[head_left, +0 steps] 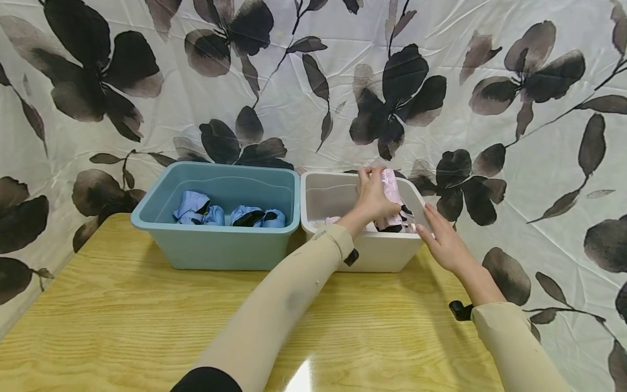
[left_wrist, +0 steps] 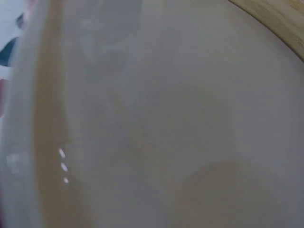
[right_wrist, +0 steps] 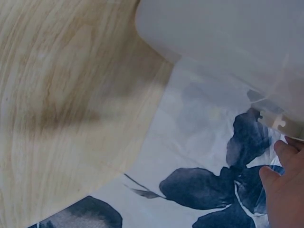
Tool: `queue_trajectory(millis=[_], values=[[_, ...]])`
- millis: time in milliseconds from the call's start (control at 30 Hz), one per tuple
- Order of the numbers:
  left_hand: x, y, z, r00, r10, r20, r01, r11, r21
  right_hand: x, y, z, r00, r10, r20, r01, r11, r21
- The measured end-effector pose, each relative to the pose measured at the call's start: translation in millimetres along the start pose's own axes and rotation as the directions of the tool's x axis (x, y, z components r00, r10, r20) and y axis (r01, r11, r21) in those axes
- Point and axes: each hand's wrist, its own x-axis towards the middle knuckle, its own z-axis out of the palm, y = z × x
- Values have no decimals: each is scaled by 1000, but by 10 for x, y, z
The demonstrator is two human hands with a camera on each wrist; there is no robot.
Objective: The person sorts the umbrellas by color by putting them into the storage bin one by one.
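My left hand (head_left: 374, 197) reaches over the white bin (head_left: 377, 253) and grips a folded pink cloth (head_left: 390, 188) with dark patches. The cloth stands up above the rim, partly hidden by the fingers. More pink fabric (head_left: 332, 220) shows inside the bin, mostly behind its front wall. My right hand (head_left: 443, 239) rests against the bin's right front corner, fingers fairly straight along the rim. The right wrist view has only part of this hand (right_wrist: 287, 185), beside the pale bin wall. In the left wrist view, the blurred bin wall (left_wrist: 166, 104) fills almost everything.
Left of the white bin stands a blue-green bin (head_left: 220, 250) with several blue and black cloth bundles (head_left: 193, 207) inside. Both bins sit at the back of a wood-grain table (head_left: 147, 326). A floral sheet (head_left: 313, 81) hangs behind and to the right.
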Motion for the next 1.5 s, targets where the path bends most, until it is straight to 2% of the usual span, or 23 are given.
queue_trajectory(millis=[167, 300, 433, 500, 600, 733, 767, 867, 1100, 1267, 1400, 1433, 1500], values=[[-30, -110, 129, 996, -32, 78, 28, 998, 53, -19, -28, -8, 1000, 12, -2, -12, 1000, 12], [-17, -197, 210, 987, -62, 149, 51, 996, 78, -41, -45, -15, 1000, 11, -4, -11, 1000, 27], [-26, -209, 164, 973, -90, 215, 68, 992, 110, -39, -37, -14, 1000, -1, -18, 1, 1000, 30], [-75, -191, 108, 963, -107, 246, 73, 987, 143, -36, -28, -13, 1000, -6, -23, 7, 1000, 30], [-105, -180, 67, 939, -98, 330, 17, 970, 241, -30, -26, -22, 1000, -10, -28, 10, 999, 31], [-115, -177, 47, 891, -82, 446, -84, 937, 339, -30, -26, -35, 999, -5, -31, 6, 999, 31], [-113, -180, 46, 883, -92, 460, -87, 932, 352, -30, -25, -33, 1000, -3, -29, 4, 1000, 31], [-99, -204, 53, 867, -114, 485, -83, 927, 366, -38, -21, -26, 1000, 4, -20, -3, 1000, 30], [-23, -282, 106, 843, -53, 535, -69, 976, 205, -41, -19, -12, 1000, 12, -12, -11, 1000, 25], [-16, -308, 105, 832, -85, 549, -18, 983, 180, -32, -25, -7, 1000, 10, -7, -10, 1000, 24], [-23, -313, 109, 829, -138, 542, 34, 980, 198, -32, -23, 2, 1000, 16, -3, -16, 1000, 20], [-21, -313, 112, 830, -138, 540, 31, 979, 203, -30, -22, 4, 1000, 16, -2, -16, 1000, 20], [-14, -306, 113, 843, -116, 525, 1, 977, 214, -21, -18, 7, 1000, 14, -3, -14, 1000, 16]])
